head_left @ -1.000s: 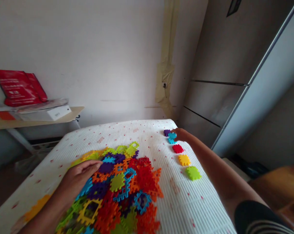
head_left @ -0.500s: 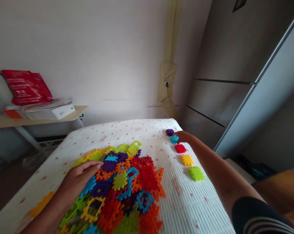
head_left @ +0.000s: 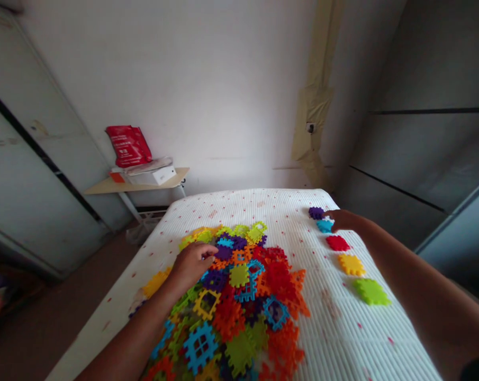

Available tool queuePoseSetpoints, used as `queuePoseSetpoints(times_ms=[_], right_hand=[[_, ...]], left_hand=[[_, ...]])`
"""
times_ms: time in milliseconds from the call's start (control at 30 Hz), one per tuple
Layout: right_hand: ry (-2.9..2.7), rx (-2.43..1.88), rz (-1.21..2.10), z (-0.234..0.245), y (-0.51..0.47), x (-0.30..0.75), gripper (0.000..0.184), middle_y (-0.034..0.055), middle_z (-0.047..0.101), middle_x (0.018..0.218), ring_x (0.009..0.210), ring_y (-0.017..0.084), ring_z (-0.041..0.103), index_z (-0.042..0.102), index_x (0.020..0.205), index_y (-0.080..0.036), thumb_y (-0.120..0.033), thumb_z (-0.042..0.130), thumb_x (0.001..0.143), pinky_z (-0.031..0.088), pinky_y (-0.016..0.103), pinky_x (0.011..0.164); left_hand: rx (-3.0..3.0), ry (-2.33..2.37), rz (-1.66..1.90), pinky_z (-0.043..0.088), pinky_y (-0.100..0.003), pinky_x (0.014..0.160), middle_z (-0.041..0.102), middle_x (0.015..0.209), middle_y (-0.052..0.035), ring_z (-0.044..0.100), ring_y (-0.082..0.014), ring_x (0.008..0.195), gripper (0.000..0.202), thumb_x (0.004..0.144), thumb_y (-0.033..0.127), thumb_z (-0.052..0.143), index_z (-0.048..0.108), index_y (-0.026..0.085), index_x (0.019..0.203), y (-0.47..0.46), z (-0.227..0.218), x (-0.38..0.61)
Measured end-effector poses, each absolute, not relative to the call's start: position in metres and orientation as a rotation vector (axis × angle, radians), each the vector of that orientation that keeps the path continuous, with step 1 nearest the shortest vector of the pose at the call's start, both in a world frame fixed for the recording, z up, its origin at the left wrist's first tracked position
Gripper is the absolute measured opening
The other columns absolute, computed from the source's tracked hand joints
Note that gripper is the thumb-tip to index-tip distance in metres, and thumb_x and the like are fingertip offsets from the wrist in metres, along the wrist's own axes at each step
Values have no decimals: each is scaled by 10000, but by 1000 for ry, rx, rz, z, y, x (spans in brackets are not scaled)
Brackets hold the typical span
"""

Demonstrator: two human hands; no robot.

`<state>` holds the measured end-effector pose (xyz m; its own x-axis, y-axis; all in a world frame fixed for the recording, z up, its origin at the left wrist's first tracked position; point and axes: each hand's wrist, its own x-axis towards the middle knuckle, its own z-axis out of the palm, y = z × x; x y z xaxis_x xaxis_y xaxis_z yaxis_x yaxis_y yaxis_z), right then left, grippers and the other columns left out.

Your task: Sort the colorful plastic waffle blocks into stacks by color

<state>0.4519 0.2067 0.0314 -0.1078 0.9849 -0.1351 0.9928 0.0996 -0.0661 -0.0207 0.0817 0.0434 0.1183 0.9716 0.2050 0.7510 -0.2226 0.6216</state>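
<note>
The blue tile lies on the cloth right at the fingers of the right hand, just to their left. The right hand is far nearer it than the left hand, which is well apart, across the pile. The tile is roughly square, so no long axis stands out. It sits 2nd from the far end of a row of 5, between the row's purple tile and the red tile.

It looks flat, bright blue and notched along its visible edges; the fingers hide part of it. The right fingers are bent against it; I cannot tell if they grip it or merely touch it.

The left fingers are loosely curled beside the pile's purple tile; whether they pinch its edge is unclear.
</note>
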Motion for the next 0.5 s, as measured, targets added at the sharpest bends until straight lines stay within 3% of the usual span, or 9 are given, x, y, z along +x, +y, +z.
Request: queuePoseSetpoints(times_ms=[167, 367, 500], right_hand=[[2299, 2102, -132, 45, 203, 450, 642, 128, 664, 1086, 961, 267, 630, 565, 1238, -153, -102, 664, 605, 483, 332, 805], [2397, 2027, -105, 60, 177, 430, 568, 74, 647, 1139, 1009, 226, 610, 568, 1232, -222, -200, 651, 671, 458, 296, 840], [2425, 2047, -79, 71, 159, 418, 508, 74, 655, 1119, 995, 223, 614, 597, 1193, -220, -218, 654, 688, 455, 292, 837]], left_hand=[[2414, 1664, 494, 400, -329, 815, 692, 908, -66, 595, -234, 894, 219, 679, 178, 581, 719, 233, 839, 89, 39, -12], [2625, 1810, 194, 354, -308, 706, 637, 794, -54, 575, -207, 786, 172, 743, 171, 502, 651, 216, 670, 87, 45, 7], [2624, 1835, 254, 341, -322, 701, 614, 730, -57, 567, -221, 759, 176, 746, 174, 485, 593, 201, 610, 86, 45, 10]])
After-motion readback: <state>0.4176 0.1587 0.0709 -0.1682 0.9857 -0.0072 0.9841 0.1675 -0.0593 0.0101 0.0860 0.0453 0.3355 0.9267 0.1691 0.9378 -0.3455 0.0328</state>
